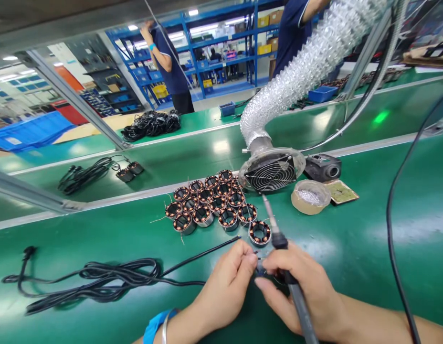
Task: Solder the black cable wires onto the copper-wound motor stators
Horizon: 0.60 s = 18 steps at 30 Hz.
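At lower centre, the left hand pinches a small dark piece, mostly hidden; the right hand grips a black-handled, silver-tipped soldering iron. Copper-wound, ring-shaped stators cluster mid-frame.

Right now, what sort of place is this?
Probably an electronics workshop or factory: the right hand holds a soldering iron, copper coils crowd the bench, and blue shelves stand behind.

Stators on bench, cable front left, fan right, tub right of fan
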### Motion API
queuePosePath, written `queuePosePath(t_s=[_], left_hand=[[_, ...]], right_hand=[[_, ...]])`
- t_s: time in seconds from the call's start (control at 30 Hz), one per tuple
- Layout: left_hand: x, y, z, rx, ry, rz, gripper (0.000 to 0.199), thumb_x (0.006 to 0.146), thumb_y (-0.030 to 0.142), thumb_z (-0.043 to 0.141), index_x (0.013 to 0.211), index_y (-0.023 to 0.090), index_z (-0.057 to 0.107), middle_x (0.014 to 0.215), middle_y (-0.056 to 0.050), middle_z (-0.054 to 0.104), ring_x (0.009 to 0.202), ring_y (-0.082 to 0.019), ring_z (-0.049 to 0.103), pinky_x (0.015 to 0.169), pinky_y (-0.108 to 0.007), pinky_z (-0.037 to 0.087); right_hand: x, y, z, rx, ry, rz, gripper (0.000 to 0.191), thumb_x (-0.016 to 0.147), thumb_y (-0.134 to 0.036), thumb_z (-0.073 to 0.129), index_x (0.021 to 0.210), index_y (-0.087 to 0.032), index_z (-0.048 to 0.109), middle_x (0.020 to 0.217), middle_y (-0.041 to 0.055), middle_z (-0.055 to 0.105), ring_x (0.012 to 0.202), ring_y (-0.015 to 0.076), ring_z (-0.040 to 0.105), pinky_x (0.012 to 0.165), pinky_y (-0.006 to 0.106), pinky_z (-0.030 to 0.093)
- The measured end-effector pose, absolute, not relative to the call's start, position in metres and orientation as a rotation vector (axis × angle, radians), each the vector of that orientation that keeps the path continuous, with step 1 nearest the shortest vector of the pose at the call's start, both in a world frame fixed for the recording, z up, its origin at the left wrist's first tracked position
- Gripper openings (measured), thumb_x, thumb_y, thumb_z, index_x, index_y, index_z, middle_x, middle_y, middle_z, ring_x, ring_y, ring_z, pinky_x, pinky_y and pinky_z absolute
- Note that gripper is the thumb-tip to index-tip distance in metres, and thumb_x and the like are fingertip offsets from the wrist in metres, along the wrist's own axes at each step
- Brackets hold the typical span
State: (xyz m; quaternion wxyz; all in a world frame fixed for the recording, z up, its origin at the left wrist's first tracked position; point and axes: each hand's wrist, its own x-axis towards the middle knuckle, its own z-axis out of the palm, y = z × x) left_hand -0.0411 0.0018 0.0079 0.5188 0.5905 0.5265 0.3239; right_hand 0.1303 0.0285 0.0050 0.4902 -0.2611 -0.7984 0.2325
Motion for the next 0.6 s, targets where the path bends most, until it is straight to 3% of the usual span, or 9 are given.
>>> queuePosePath(t_s=[0.13,0.37,0.6], left_hand=[[-0.043,0.0,0.012,1.609,1.294,0.648,0.024,0.101,0.037,0.036,0.089,0.02,0.048,0.084,-0.001,0.055,0.075,-0.016,0.047,0.069,-0.027,0.036],[-0.044,0.001,0.019,1.685,1.316,0.53,0.021,0.1,0.036,0.039,0.091,0.02,0.05,0.079,-0.001,0.057,0.071,-0.017,0.05,0.067,-0.029,0.036],[-0.046,0.01,0.026,1.677,1.352,0.547,0.022,0.099,0.034,0.042,0.085,0.019,0.05,0.082,0.001,0.053,0.076,-0.015,0.046,0.07,-0.027,0.036]], right_hand=[[0.135,0.04,0.009,-0.529,-1.97,0.569,0.029,0.082,-0.001,0.056,0.105,-0.019,0.052,0.089,0.0031,0.066,0.077,0.0152,0.057,0.073,0.03,0.049],[0.134,0.047,0.012,-0.527,-2.024,0.78,0.021,0.087,-0.005,0.05,0.102,-0.02,0.052,0.086,0.0008,0.061,0.078,0.0141,0.052,0.068,0.025,0.045],[0.148,0.055,0.008,-0.524,-2.111,0.602,0.026,0.086,-0.002,0.046,0.107,-0.018,0.049,0.082,0.0009,0.058,0.067,0.0128,0.047,0.062,0.025,0.042]])
